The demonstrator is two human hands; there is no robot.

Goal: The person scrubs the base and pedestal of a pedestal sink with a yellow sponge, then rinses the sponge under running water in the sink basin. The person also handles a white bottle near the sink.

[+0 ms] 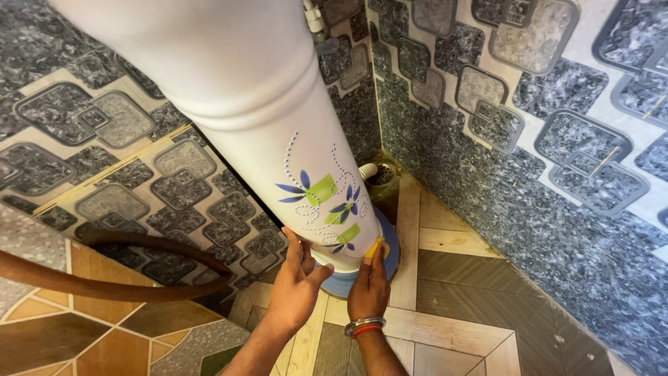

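Note:
A tall white sink pedestal (264,118) with blue and green flower decoration stands on a blue base (348,282) in a tiled corner. My left hand (296,282) rests open against the lower left side of the pedestal, fingers spread on it. My right hand (369,282), with bangles on the wrist, presses a small yellow piece (374,247), like a sponge or scrubber, against the pedestal's lower front just above the blue base.
A brown hose (104,285) curves across the floor at the left. A floor drain (381,174) with a white pipe end (367,169) sits in the corner behind the pedestal. Patterned grey wall tiles (529,139) close in on both sides; the floor (452,334) has wood-look tiles.

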